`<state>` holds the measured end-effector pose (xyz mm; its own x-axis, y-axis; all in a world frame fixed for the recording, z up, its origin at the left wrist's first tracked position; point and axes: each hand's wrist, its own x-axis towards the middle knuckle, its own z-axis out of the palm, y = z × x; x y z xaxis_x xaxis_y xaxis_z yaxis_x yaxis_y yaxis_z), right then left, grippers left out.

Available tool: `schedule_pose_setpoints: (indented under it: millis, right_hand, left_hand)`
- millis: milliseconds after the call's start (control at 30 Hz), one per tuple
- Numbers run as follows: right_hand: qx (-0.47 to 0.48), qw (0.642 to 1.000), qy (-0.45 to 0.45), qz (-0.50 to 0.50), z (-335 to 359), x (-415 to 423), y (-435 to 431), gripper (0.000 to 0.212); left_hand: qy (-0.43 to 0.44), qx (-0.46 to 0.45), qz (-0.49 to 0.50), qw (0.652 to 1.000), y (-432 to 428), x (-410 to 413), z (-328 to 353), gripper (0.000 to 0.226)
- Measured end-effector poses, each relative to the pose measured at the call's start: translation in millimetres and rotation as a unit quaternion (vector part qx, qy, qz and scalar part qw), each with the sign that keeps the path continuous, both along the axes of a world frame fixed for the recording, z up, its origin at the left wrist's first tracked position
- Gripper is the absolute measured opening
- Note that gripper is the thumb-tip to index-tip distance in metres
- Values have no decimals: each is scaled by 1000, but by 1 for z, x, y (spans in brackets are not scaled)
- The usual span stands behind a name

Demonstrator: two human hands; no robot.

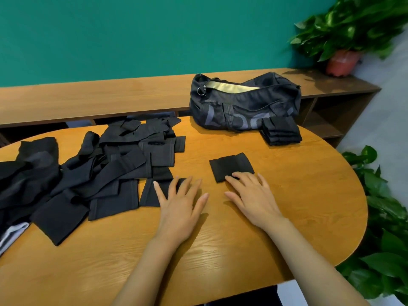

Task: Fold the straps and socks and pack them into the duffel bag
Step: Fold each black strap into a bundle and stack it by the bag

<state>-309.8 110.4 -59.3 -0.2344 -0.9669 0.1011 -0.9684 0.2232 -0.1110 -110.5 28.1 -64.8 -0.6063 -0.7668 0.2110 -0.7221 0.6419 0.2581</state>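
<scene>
- Two hands lying flat on the table (298, 206), neither gripping anything.
- Left hand (178, 204) is lying palm-down, fingers straight and spread wide apart.
- Right hand (254, 195) is also lying palm-down, fingers straight and slightly apart.
- Right fingertips (234, 176) are pressing the near edge of a folded strap (229, 165); the rest of it is lying just beyond them.
- Left fingertips are overlapping a loose strap end (150, 195). Can't tell whether every finger is touching it.
- Pile (99, 164) of unfolded straps and socks is sprawling left of and beyond the left fingers, with its nearest piece right at them.
- Stack (280, 131) of folded pieces is sitting well beyond the right fingers, touching the bag's front.
- Bag (242, 102) is lying beyond the stack with its zip open and pale lining showing. Can't tell whether anything is inside.
- Step, my read: the right hand is flattening a finished fold while the left is lining up the next piece. Folding phase, packing not started; most of the pile is waiting.
- Next move is calling for one of two things:
  - pinching the folded strap at its edges so the layers aren't springing open, then carrying it forward to the stack;
  - or pulling the strap end clear of the pile without dragging its neighbours along.
- Risk, as I'm judging it: limp fabric unfolding during the lift if it's held by one layer only.
</scene>
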Motion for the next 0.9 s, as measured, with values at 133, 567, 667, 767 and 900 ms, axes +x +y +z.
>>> schedule_pose_setpoints:
  millis: [133, 567, 667, 767, 900]
  right_hand:
    - [32, 999, -6, -39, 4, -36, -40, 59]
    - [71, 992, -2, -106, 2, -99, -92, 61]
    - [39, 996, -6, -75, 4, -79, -85, 60]
    - [18, 999, -40, -9, 6, -38, -76, 58]
    - [12, 990, -80, 116, 0, 23, -62, 51]
  left_hand:
    - [6, -20, 22, 1000, -28, 4, 0, 85]
    - [-1, -17, 29, 999, -36, 7, -19, 74]
    - [48, -23, 34, 998, -35, 9, -17, 70]
    - [98, -32, 59, 993, -34, 14, -13, 63]
    - [106, -41, 114, 987, -39, 40, -14, 60]
